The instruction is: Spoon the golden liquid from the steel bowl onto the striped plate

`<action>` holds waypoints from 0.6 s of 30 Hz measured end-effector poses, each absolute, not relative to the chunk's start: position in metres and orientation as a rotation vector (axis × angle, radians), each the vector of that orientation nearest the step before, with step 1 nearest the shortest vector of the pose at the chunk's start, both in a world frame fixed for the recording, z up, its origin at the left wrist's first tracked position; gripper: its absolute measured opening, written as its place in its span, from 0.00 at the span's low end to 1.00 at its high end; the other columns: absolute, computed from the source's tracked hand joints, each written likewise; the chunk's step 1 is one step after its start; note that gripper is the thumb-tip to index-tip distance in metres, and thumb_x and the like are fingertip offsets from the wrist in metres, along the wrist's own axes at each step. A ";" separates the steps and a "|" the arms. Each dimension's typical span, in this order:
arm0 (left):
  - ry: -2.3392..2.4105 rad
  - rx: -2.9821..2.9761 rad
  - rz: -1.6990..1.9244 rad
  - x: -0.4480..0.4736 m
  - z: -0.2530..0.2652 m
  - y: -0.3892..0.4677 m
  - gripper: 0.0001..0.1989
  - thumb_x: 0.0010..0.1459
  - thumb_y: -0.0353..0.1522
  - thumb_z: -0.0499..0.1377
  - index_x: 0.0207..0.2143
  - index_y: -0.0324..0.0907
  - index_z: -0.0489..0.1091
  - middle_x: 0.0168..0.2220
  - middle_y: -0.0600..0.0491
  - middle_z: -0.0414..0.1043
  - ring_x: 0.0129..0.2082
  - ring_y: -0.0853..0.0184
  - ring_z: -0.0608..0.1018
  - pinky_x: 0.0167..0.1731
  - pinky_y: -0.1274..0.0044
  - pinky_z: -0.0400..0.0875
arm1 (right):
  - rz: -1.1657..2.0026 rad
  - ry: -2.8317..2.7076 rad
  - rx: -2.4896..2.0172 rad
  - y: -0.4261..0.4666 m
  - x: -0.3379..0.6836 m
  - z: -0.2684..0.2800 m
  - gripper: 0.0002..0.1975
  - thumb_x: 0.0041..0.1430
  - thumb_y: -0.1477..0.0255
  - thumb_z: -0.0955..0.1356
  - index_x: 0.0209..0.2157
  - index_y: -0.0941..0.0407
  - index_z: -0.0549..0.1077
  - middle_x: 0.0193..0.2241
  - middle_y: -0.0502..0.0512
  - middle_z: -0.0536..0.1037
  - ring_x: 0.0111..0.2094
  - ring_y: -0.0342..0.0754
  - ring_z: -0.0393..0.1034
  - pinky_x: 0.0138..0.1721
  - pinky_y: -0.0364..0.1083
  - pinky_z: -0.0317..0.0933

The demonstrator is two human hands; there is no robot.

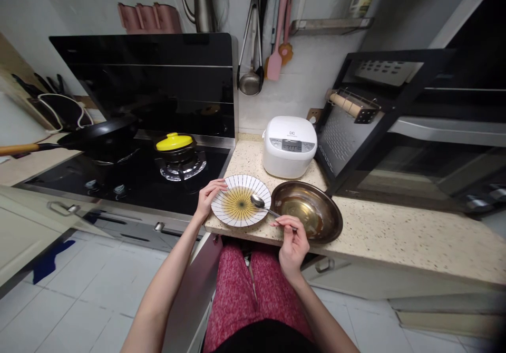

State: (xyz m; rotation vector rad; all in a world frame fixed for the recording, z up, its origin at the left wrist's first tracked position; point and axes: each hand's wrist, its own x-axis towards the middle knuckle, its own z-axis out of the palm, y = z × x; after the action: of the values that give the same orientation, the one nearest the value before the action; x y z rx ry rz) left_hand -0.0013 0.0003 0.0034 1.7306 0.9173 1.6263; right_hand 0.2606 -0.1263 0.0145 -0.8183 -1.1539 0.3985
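My left hand is closed on the left rim of a round white plate with dark radiating lines. The middle of the plate looks yellow; I cannot tell whether this is liquid or its pattern. In my right hand a metal spoon is pinched by its handle, with its bowl over the plate's right part. A wide metal basin with a shiny, wet-looking bottom stands just right of the plate, partly behind my right hand.
Behind the plate stands a white rice cooker. On the stove at left are a small pot with a yellow lid and a black wok with its wooden handle sticking out. A cabinet door hangs open below the counter.
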 end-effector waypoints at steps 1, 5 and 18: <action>0.919 1.730 1.627 -0.001 0.004 0.000 0.14 0.66 0.34 0.59 0.33 0.43 0.84 0.41 0.45 0.84 0.56 0.51 0.78 0.62 0.58 0.66 | 0.395 -1.144 -0.818 -0.127 0.263 0.015 0.10 0.73 0.72 0.63 0.36 0.54 0.74 0.34 0.53 0.79 0.37 0.48 0.75 0.41 0.50 0.71; 0.926 1.733 1.625 -0.001 0.004 0.000 0.14 0.66 0.35 0.59 0.33 0.43 0.84 0.41 0.45 0.84 0.56 0.51 0.78 0.61 0.58 0.67 | 0.375 -1.101 -0.818 -0.128 0.273 0.019 0.10 0.73 0.71 0.64 0.36 0.54 0.74 0.34 0.53 0.78 0.37 0.48 0.75 0.41 0.51 0.72; 0.912 1.739 1.638 -0.001 0.003 0.002 0.14 0.66 0.35 0.60 0.32 0.43 0.84 0.41 0.45 0.84 0.55 0.50 0.78 0.61 0.57 0.67 | 0.151 -1.118 -0.908 -0.128 0.307 0.016 0.09 0.72 0.73 0.64 0.37 0.55 0.75 0.34 0.53 0.78 0.36 0.47 0.75 0.40 0.49 0.73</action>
State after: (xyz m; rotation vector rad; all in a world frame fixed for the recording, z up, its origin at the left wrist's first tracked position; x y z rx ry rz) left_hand -0.0012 0.0020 0.0029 1.7393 0.9123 1.6383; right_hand 0.3072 -0.1276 0.0158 -0.9083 -1.1177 0.1511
